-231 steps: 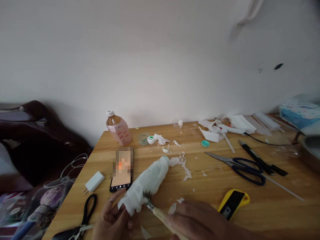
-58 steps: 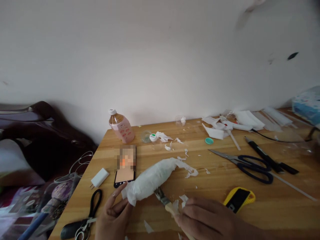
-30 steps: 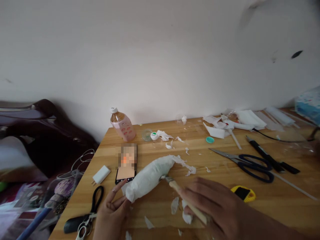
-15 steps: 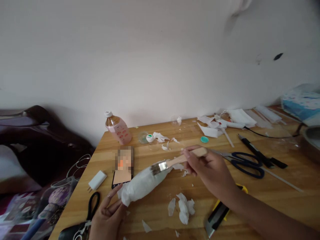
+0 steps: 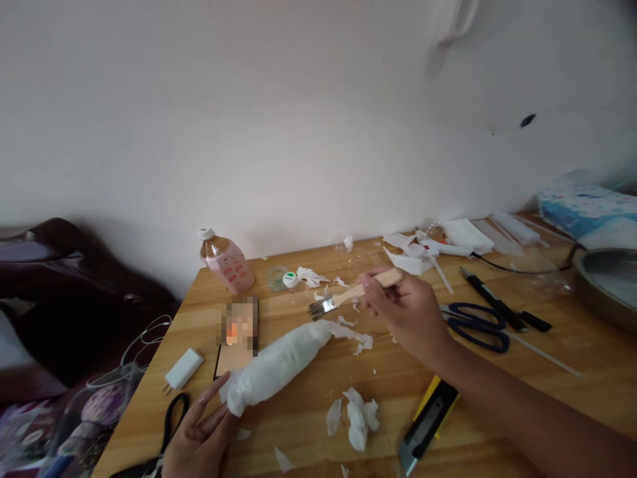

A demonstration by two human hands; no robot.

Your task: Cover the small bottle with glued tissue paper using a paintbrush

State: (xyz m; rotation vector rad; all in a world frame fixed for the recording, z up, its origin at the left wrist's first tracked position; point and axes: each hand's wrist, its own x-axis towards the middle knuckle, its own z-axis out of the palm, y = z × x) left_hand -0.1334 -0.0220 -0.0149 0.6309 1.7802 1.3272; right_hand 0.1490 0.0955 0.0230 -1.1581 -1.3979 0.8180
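Pale wall [image 5: 298, 119] rises behind a wooden worktop [image 5: 318, 392], with a dark opening or mark [image 5: 528, 120] high up on its right side. Near the worktop's front edge, the left grip [image 5: 199, 431] pinches the near end of a long white paper-wrapped form [image 5: 281, 362], which slants away from it to the right, its far end running into a ragged torn strip [image 5: 355, 335]. The right grip [image 5: 413, 315] is closed around the wooden handle of a flat paintbrush [image 5: 353, 292]; the bristles point left, just beyond the form's far end, and look apart from it. Beyond the left grip lies a phone [image 5: 233, 362], partly behind the form, with a pink-filled bottle [image 5: 229, 265] farther back. Left of the phone is a white plug adapter [image 5: 184, 368], and close by the left grip's outer side runs a black loop [image 5: 174, 415]. Scissors [image 5: 478, 325] lie immediately right of the right grip, their blades partly hidden by it, and a black marker [image 5: 492, 299] rests past them. Farther right are a metal pan [image 5: 607, 292] and a blue-and-white tissue pack [image 5: 587, 206]. A yellow-and-black utility knife [image 5: 430, 418] sits nearer than the right grip, below the forearm, and crumpled white paper [image 5: 357, 421] lies between that knife and the left grip.
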